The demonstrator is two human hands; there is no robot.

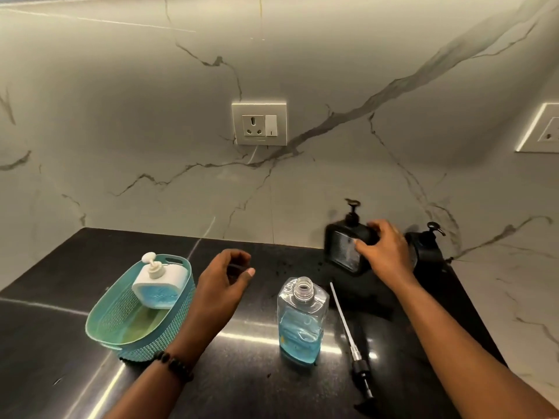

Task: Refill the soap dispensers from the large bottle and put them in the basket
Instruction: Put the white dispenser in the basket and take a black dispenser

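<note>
The worktop point(248, 385) is dark polished stone with a glossy surface that reflects light in long streaks; behind it rises a pale marble wall point(121, 116) with grey veins.

The right hand point(385, 252) grasps a black soap dispenser point(344, 249) near the back edge of the worktop, its fingers curled over the top shoulder and the thumb on the front face. This dispenser is boxy with rounded corners and a shiny panel on its front; its black pump head stands on top. It is blurred. A second black dispenser point(425, 246) stands just beside it to the right, close to the back right corner, partly hidden by the hand.

The left hand point(222, 285) hovers above the middle of the worktop, holding nothing, with the fingers loosely curled. A bracelet point(174, 364) of dark round beads is on its wrist.

The large bottle point(301, 322) stands upright in the middle of the worktop, between the two arms. It is clear plastic, flat-sided, with a threaded open neck, and blue liquid fills about its lower half. Its pump point(351, 343), with a long thin white tube and a black head, lies flat on the stone just right of the bottle.

Near the left edge is the basket point(121, 337), oval, teal plastic with a woven-looking wall. Inside it, at the far end, is a white dispenser point(160, 284) with blue liquid, square and rounded.

A pale socket plate point(259, 123) sits on the wall.
</note>
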